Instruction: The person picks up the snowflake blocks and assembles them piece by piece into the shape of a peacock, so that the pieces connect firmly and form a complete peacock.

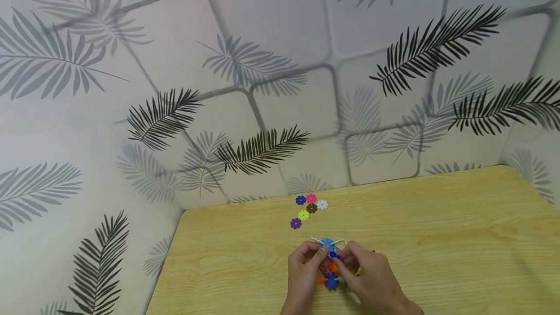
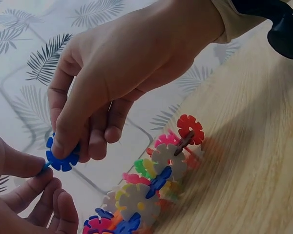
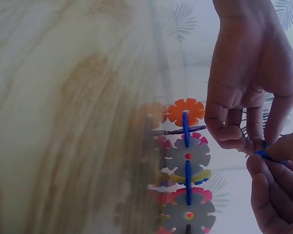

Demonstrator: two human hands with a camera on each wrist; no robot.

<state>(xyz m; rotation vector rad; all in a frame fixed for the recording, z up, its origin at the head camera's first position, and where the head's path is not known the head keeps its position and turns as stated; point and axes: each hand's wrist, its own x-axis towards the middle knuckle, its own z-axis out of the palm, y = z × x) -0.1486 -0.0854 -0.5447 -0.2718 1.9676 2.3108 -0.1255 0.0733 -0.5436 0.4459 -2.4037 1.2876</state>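
In the left wrist view my left hand point(image 2: 122, 68) pinches a blue notched plastic disc point(image 2: 68, 162) between thumb and fingers. My right hand point(image 2: 19, 195) meets it there and pinches a small blue piece point(image 2: 45, 166), seen edge-on at the disc's rim. The head view has the left hand point(image 1: 303, 269) and right hand point(image 1: 374, 273) close together, a dark blue disc point(image 1: 335, 255) between their fingertips. Below the hands stands an assembly of interlocked notched discs point(image 3: 188, 156) in grey, blue, orange, pink and yellow. The hands partly hide it in the head view.
On the wooden table point(image 1: 227, 256), beyond the hands, lie several loose discs: purple point(image 1: 295, 223), lime point(image 1: 303, 215), brown point(image 1: 311, 208), white point(image 1: 322, 204), pink point(image 1: 311, 198) and blue point(image 1: 300, 200). A leaf-patterned wall point(image 1: 280, 111) borders the table's back edge.
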